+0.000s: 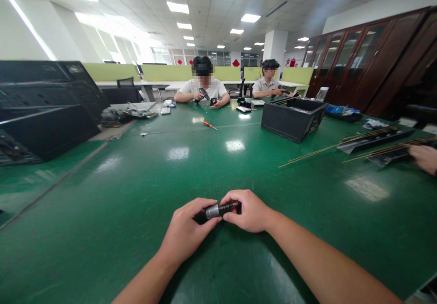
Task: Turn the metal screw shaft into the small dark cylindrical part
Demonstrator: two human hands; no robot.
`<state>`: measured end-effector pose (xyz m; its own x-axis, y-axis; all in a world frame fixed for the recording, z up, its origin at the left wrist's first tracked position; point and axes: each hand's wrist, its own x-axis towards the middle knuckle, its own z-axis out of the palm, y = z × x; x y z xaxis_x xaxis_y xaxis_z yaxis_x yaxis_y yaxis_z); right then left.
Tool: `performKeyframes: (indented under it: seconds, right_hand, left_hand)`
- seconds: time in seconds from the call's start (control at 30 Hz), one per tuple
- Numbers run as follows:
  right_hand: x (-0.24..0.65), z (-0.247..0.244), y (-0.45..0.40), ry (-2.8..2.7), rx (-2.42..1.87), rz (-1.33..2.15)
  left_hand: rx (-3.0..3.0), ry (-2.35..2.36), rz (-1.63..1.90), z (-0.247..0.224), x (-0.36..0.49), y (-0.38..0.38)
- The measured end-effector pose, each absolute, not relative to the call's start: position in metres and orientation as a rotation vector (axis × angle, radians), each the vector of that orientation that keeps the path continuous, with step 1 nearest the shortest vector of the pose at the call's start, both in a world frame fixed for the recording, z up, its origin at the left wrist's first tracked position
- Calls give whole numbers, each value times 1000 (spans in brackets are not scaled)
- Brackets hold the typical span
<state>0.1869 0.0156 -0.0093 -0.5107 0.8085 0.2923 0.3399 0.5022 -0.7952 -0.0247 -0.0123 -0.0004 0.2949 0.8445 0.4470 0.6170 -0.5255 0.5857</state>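
Near the middle of the green table (150, 176), a black and silver cylindrical tool (213, 211) lies sideways between my two hands. My left hand (191, 224) is closed round its dark left end, with thumb and fingers reaching to the silver band. The fingers of my right hand (249, 210) are closed round the narrower, ridged right end. The two hands nearly touch at the fingertips. Part of the tool is hidden by the fingers.
An orange screwdriver (209, 124) lies farther back. A black open box (283, 119) is at the back right, with thin rods (314, 153) beside it. Another person's hand (423, 156) is at the right edge. Two people sit opposite. Dark computer cases (51, 126) stand left.
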Motion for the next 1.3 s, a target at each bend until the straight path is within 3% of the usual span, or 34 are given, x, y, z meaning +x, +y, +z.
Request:
performKeyframes:
  seconds: [1.3]
  right_hand:
    - [189, -7, 20, -2078, -939, 877]
  left_hand:
    - [2237, 1371, 1046, 1, -24, -14]
